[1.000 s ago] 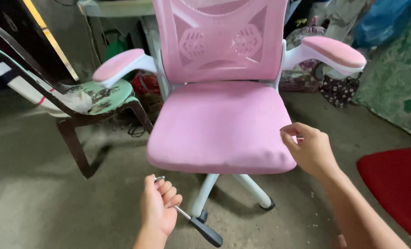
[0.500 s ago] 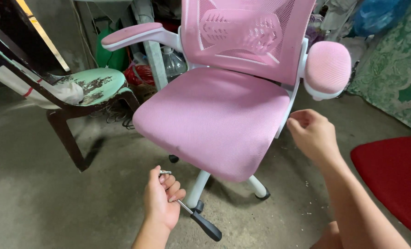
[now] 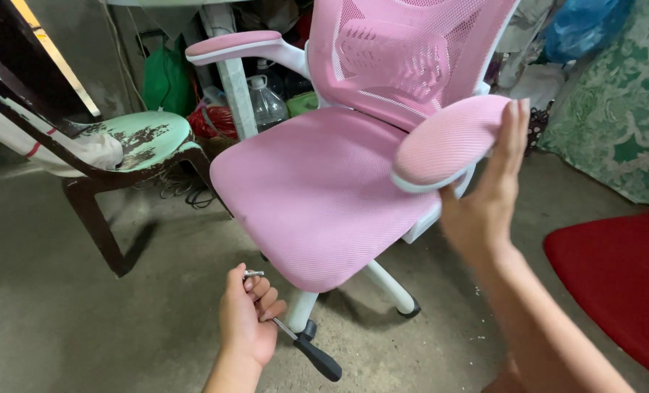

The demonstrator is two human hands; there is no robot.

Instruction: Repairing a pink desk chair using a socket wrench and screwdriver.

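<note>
From the head camera, looking down: the pink office chair (image 3: 324, 189) sits in the middle of the concrete floor (image 3: 62, 320), turned at an angle, its mesh back up at the top and its white base legs and a dark caster showing beneath the seat. The right hand (image 3: 484, 196) is up flat against the chair's near armrest (image 3: 448, 142), fingers (image 3: 514, 131) stretched straight and together, palm pressed to the pad's outer edge, thumb tucked under it — open, not wrapped round anything. The left hand (image 3: 248, 316) is low, below the front edge of the seat, fingers curled tight around a thin metal tool (image 3: 299, 342); its silver tip pokes out above the fist and its black handle trails out toward the floor, just beside the chair's white leg. The far armrest (image 3: 233, 44) points off to the upper left. Containers now: behind the chair, a clear plastic bottle (image 3: 266, 102) stands on the floor, what it holds I cannot tell; a green bag (image 3: 166, 80) leans next to it, with a red bag (image 3: 212, 120) crammed in at its foot, contents hidden. A white post (image 3: 230, 80) rises in front of that clutter. On the left, close to the pink seat, a dark wooden chair (image 3: 92, 182) with a worn mint-green seat and cloth draped over it. On the right, a red cushion (image 3: 619, 284) lies on the floor well apart from the chair base, and green patterned fabric (image 3: 615, 109) hangs behind it.
</note>
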